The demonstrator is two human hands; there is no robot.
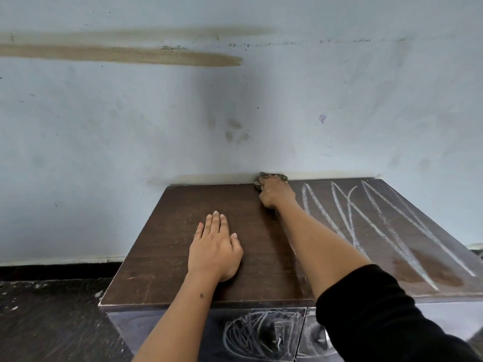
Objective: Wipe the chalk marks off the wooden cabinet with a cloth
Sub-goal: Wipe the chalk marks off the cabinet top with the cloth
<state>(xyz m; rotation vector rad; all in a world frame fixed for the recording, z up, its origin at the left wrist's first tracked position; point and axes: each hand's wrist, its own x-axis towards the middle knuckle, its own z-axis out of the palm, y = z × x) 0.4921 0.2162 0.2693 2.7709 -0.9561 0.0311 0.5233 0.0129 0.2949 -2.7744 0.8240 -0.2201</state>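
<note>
The right hand [275, 192] is curled around a crumpled brownish cloth [271, 177], pressing it down on the far edge of the wooden cabinet [162, 252] top, right where the top meets the wall [130, 126]. Its arm reaches forward across the top, a black sleeve [386, 317] pushed up past the elbow. The left hand [215, 246] lies flat on the cabinet top, palm down, fingers straight and close together, holding nothing. White chalk marks [379, 226] run in long crossing strokes over the right part of the top, beside the right arm, while the part around the left hand is bare dark wood. More chalk scribble [261, 335] covers the cabinet's front face below. The cabinet stands against a stained pale blue wall on a dark floor [47, 322].
</note>
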